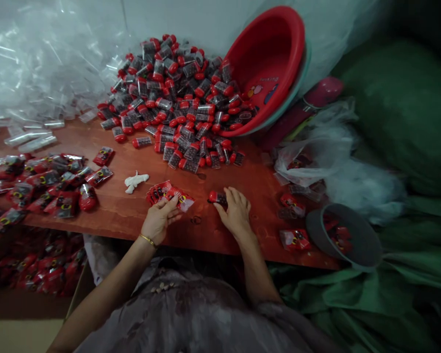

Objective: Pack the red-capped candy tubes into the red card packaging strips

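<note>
My left hand (pixel 160 217), with a gold bracelet at the wrist, rests on the reddish wooden table (pixel 125 211), its fingers closed on a small stack of red printed packets (pixel 168 194). My right hand (pixel 234 211) lies just to the right with fingers curled over a small clear container with a red cap (pixel 216 197). A large heap of the same red-capped containers (pixel 180 103) lies farther back on the table.
A red plastic basin (pixel 268 63) leans tipped against the wall behind the heap. Filled red packets (pixel 40 184) pile up at left. Clear plastic sleeves (pixel 33 73) fill the back left. A grey bowl (pixel 343 238) holding packets sits at right, beside crumpled plastic bags (pixel 327 152) and green sacks.
</note>
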Demonstrator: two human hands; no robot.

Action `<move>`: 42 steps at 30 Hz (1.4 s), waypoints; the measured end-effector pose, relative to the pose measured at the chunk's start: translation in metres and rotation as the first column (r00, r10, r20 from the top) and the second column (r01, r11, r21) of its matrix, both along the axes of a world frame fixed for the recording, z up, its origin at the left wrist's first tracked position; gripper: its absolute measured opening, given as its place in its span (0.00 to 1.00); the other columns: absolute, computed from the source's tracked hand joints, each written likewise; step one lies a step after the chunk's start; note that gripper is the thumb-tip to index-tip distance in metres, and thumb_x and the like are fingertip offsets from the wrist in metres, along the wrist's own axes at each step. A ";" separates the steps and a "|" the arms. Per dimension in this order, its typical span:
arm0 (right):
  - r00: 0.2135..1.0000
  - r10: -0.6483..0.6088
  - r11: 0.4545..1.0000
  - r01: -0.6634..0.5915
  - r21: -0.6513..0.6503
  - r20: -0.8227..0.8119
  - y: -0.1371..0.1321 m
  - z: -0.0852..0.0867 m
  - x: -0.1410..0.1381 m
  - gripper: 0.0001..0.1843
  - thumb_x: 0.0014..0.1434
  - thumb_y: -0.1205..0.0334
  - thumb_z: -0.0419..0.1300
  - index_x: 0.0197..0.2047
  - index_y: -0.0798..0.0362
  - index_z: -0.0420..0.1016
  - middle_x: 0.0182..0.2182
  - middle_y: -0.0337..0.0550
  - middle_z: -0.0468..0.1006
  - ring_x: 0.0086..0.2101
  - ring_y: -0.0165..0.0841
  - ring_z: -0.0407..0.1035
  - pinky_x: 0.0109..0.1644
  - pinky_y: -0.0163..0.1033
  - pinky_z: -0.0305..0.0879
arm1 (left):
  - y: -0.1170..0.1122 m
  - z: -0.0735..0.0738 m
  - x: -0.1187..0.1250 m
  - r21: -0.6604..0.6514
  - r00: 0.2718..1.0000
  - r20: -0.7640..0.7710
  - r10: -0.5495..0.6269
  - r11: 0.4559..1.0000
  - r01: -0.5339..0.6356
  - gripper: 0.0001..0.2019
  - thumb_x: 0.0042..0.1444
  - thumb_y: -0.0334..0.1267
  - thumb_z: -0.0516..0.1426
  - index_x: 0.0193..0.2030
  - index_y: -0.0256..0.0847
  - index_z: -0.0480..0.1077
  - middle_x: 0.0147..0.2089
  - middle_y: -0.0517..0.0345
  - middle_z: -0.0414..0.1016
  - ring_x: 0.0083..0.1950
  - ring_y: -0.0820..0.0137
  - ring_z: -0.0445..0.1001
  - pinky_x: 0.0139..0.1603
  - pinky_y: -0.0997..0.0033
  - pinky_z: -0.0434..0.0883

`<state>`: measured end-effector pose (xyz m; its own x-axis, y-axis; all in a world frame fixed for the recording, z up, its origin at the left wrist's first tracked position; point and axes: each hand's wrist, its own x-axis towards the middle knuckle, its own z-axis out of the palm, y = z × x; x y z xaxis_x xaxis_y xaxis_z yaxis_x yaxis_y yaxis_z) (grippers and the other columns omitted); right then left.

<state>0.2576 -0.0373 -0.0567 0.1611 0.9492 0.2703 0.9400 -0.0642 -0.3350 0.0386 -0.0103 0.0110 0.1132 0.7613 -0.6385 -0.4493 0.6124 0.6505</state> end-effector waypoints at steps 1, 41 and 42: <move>0.999 0.032 0.999 -0.032 -0.007 -0.004 0.000 0.001 0.001 0.21 0.57 0.55 0.56 0.51 0.55 0.68 0.54 0.57 0.69 0.53 0.49 0.60 0.53 0.56 0.56 | 0.000 0.000 -0.001 0.002 1.000 0.004 -0.003 1.000 0.003 0.22 0.24 0.44 0.72 0.24 0.37 0.69 0.23 0.61 0.75 0.25 0.74 0.74 0.30 0.74 0.70; 0.868 0.226 0.966 -0.143 0.214 -0.441 -0.021 0.048 -0.086 0.15 0.53 0.58 0.62 0.45 0.49 0.71 0.37 0.44 0.79 0.37 0.36 0.74 0.42 0.40 0.70 | -0.011 -0.008 0.021 0.252 0.999 0.041 0.016 0.967 -0.026 0.19 0.31 0.47 0.69 0.26 0.35 0.74 0.23 0.61 0.74 0.23 0.78 0.68 0.28 0.77 0.67; 0.870 0.209 0.970 -0.126 0.209 -0.446 -0.020 0.048 -0.088 0.14 0.53 0.58 0.62 0.45 0.49 0.71 0.37 0.44 0.79 0.37 0.36 0.74 0.42 0.40 0.70 | -0.011 -0.009 0.022 0.265 0.999 0.037 0.008 0.964 -0.018 0.19 0.31 0.48 0.69 0.27 0.36 0.74 0.24 0.61 0.74 0.24 0.77 0.68 0.29 0.76 0.68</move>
<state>0.1693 -0.0573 -0.0086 0.1495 0.9200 0.3622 0.6669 0.1767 -0.7239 0.0602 -0.0213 0.0018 0.1211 0.9043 -0.4094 -0.4814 0.4142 0.7724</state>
